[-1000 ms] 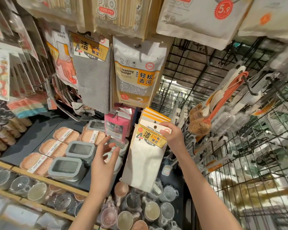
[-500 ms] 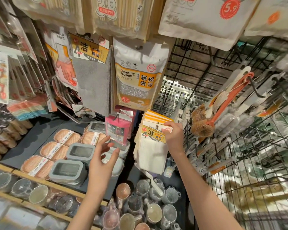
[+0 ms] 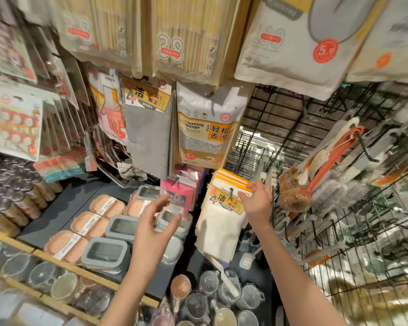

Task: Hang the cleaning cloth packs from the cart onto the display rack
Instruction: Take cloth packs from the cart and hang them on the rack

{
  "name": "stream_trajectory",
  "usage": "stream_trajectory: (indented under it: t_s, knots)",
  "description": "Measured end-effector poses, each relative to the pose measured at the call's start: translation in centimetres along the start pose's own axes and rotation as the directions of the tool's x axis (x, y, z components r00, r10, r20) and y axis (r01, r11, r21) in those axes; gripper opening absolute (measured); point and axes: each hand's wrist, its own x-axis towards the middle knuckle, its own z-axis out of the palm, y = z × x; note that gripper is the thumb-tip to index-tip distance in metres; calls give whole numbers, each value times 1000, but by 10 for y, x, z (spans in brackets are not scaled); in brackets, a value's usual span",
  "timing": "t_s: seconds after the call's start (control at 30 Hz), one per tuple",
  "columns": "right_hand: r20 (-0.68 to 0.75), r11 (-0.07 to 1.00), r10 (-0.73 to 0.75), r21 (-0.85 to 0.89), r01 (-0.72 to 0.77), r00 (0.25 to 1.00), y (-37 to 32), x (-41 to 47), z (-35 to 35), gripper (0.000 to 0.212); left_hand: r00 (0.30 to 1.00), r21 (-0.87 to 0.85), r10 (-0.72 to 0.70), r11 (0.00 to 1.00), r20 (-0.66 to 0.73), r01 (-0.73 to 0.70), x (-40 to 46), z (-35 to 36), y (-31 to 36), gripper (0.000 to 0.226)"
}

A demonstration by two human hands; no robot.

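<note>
Cloth pack (image 3: 224, 208), cream with a yellow-orange header card, hangs on a hook at the front of a bunch of like packs (image 3: 231, 176), low on the display rack (image 3: 280, 128), just right of centre. Your right hand (image 3: 257, 203) pinches the pack's header at its top right corner, thumb and fingertips curled onto the card edge; the cloth itself drops free below the card. The hook's tip shows through the hole in the header. Your left hand (image 3: 154, 222) is released, fingers spread and loosely bent, holding nothing, hovering left of the pack and apart from it, in front of a pink pack (image 3: 178, 194) on the next hook.

Above the cream bunch hangs a cleaning sponge bag (image 3: 207, 128), and left of that a grey cloth pack (image 3: 149, 135) with the same yellow header. Household glove packs (image 3: 108, 107) sit further left. Big flat bags with a red price sticker (image 3: 292, 43) hang along the top.

Right side is black wire grid, with an orange-handled brush (image 3: 320, 168) on a peg next to your right hand. Below your left hand, grey-lidded boxes (image 3: 106, 254) and peach soap boxes (image 3: 87, 223) lie on a dark shelf. Cups and mugs (image 3: 198, 302) crowd the bottom edge. Cart: can't tell, not visible from this angle.
</note>
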Motion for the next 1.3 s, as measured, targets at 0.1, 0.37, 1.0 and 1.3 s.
stream_trajectory:
  t_s: [0.1, 0.37, 1.0, 1.3]
  knots:
    - [139, 986, -79, 156, 57, 987, -20, -4, -14, 17, 998, 17, 55, 998, 20, -56, 7, -5, 18, 39]
    - [314, 900, -427, 58, 432, 848, -113, -22, -79, 23, 975, 95, 213, 971, 63, -218, 34, -28, 84, 40]
    - [278, 498, -860, 280, 821, 428, -292, -124, -143, 57, 872, 377, 466, 842, -147, -387, -9, -166, 228, 40]
    - [324, 325, -927, 436, 839, 191, -336, -186, -138, 60, 799, 546, 472, 807, -372, -223, -78, -222, 245, 41]
